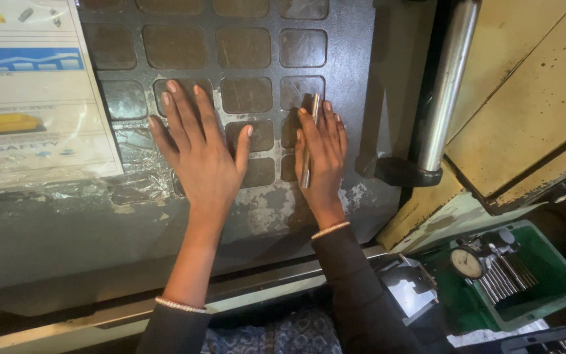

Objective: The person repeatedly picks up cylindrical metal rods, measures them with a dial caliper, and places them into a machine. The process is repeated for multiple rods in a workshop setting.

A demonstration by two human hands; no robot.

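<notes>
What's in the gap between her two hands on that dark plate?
In the head view, only bare dark plate with its worn square pads lies between the left hand and the right hand, which holds a thin metal rod.

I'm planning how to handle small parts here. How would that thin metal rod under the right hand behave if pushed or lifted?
The metal rod looks round and smooth, so it would probably roll sideways across the flat dark plate if the right hand let go. It seems straight and rigid, unlikely to bend. Its shiny surface may be slippery to pinch.

Left hand [198,147] lay flat on grey metal plate of square recesses [244,39]; right hand [322,157] beside it, thin steel pin [309,141] under fingers. Plastic-covered paper sheet [27,92] left; green plastic tray [545,275] right.
</notes>
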